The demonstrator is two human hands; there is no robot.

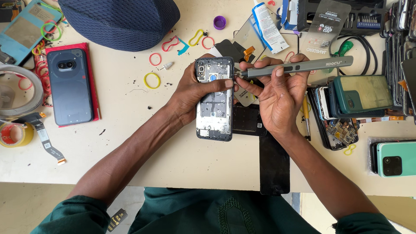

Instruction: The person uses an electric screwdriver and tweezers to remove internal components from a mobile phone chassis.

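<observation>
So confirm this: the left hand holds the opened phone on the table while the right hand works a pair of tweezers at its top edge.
Not tweezers. The head view shows the right hand holding a grey electric screwdriver, its tip at the opened phone, which the left hand holds on the table.

Bare table along the near edge, left of the opened phone, gives free passage; rubber bands dot the middle, a dark cap blocks the far edge, stacked phones crowd the right edge
</observation>
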